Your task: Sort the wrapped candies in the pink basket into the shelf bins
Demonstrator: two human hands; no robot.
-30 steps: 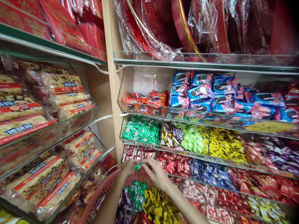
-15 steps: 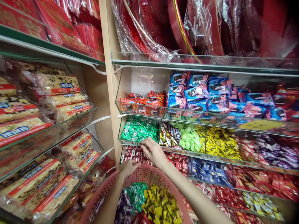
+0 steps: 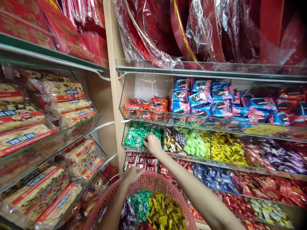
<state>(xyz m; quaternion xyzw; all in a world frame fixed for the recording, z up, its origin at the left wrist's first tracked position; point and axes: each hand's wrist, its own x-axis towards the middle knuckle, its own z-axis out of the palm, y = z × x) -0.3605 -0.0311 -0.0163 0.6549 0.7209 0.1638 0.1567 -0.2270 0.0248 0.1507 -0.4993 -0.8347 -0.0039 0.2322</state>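
My right hand (image 3: 153, 144) is down on the shiny green-wrapped candies (image 3: 136, 135) in a clear acrylic shelf bin (image 3: 124, 140), can't tell if it's actually gripping any. Left hand (image 3: 133, 175) sits open on the near pink plastic mesh basket (image 3: 153, 180), holding yellow-wrapped candies (image 3: 163, 209).

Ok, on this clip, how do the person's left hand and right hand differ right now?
The right hand is raised into the clear bin of green-wrapped sweets, its fingers down among them, while the left hand is lower, at the rim of the pink plastic basket. The right arm stretches out across the shelf front; the left arm stays closer to the body. Both hands are bare and turned palm-down.
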